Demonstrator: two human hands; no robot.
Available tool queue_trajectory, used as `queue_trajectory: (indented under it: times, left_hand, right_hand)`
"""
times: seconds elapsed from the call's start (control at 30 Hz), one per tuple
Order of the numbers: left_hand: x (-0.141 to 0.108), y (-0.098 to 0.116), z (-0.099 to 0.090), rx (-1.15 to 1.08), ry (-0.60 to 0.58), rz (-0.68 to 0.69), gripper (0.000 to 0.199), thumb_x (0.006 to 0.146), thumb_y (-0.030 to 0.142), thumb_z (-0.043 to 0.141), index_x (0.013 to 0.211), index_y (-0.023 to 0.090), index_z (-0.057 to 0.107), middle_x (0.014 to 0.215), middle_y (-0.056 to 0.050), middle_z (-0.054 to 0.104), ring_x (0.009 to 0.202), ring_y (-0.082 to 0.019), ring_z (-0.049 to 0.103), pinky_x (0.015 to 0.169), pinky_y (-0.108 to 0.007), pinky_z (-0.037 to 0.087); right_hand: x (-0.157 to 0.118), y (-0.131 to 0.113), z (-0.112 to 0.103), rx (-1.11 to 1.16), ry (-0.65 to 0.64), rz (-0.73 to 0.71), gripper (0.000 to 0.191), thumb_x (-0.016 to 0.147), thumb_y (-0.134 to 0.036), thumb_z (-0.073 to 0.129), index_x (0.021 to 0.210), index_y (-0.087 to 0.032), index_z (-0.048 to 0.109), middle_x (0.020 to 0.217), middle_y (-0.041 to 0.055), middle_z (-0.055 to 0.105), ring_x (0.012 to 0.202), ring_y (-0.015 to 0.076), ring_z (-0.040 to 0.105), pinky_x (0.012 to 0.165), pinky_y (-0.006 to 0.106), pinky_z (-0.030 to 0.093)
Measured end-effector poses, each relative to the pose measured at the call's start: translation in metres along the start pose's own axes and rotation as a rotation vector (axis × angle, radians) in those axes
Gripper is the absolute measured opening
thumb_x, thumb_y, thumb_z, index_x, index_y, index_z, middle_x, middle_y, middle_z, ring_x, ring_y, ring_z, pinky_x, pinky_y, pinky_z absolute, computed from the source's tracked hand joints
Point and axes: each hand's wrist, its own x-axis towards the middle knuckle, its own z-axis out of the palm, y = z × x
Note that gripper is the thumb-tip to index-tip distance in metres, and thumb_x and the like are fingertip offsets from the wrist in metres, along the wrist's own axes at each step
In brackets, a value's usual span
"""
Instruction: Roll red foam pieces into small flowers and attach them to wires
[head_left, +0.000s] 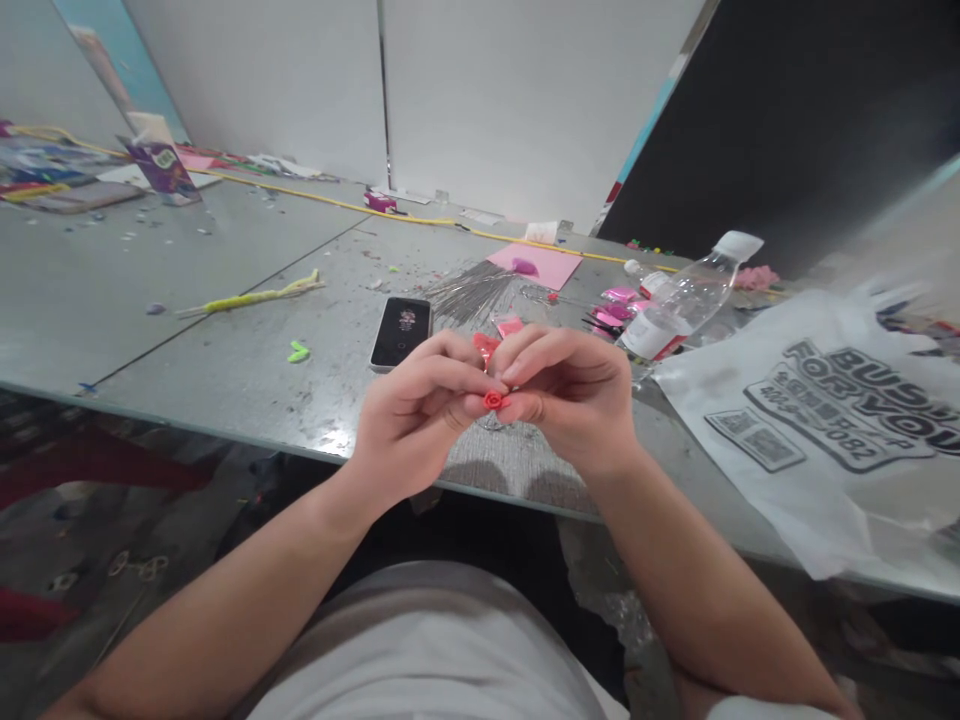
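Observation:
A small red rose (493,401), shaped like a rolled clay flower, is pinched between the fingertips of both hands above the table's front edge. My left hand (420,415) closes on it from the left, thumb and forefinger at its side. From the right, my right hand (570,395) grips its edge with thumb and fingertips. Just behind the fingers lies a red piece in clear wrapping (485,346), partly hidden by the hands. A phone (401,332) rests on the table beyond my left hand.
A bundle of thin wires (472,292) lies by a pink sheet (551,264). To the right stand a tilted plastic bottle (686,300) and a white plastic bag (795,430) overhanging the table edge. A yellow-green fuzzy stick (259,297) and a green piece (298,352) lie left.

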Motion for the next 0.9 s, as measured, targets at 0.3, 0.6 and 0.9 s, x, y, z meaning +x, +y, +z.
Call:
queue_trajectory:
  times: [0.3, 0.6, 0.9]
  left_hand:
    - [0.003, 0.01, 0.0, 0.063, 0.007, -0.002, 0.018, 0.093, 0.016, 0.076, 0.106, 0.028, 0.083, 0.093, -0.006, 0.067, 0.09, -0.017, 0.066, 0.079, -0.032, 0.058]
    - [0.006, 0.012, -0.003, 0.107, 0.051, 0.03, 0.023, 0.084, 0.014, 0.085, 0.104, 0.026, 0.083, 0.09, -0.005, 0.065, 0.082, -0.015, 0.064, 0.07, -0.028, 0.055]
    - [0.006, 0.016, -0.007, 0.119, -0.017, -0.009, 0.016, 0.091, 0.016, 0.077, 0.103, 0.026, 0.083, 0.092, -0.007, 0.068, 0.085, -0.017, 0.066, 0.074, -0.032, 0.057]
  right_hand:
    - [0.0, -0.004, -0.001, -0.09, 0.013, -0.048, 0.016, 0.077, -0.031, 0.094, 0.081, -0.029, 0.078, 0.08, 0.0004, 0.075, 0.072, 0.017, 0.07, 0.065, 0.034, 0.061]
    - [0.002, -0.002, -0.004, -0.07, -0.03, -0.097, 0.016, 0.077, -0.02, 0.093, 0.084, -0.025, 0.079, 0.079, 0.0009, 0.076, 0.073, 0.0159, 0.071, 0.064, 0.031, 0.061]
    - [0.001, -0.001, -0.006, -0.071, -0.078, -0.137, 0.021, 0.074, -0.014, 0.093, 0.086, -0.021, 0.078, 0.08, 0.0016, 0.075, 0.072, 0.0148, 0.07, 0.062, 0.027, 0.059]
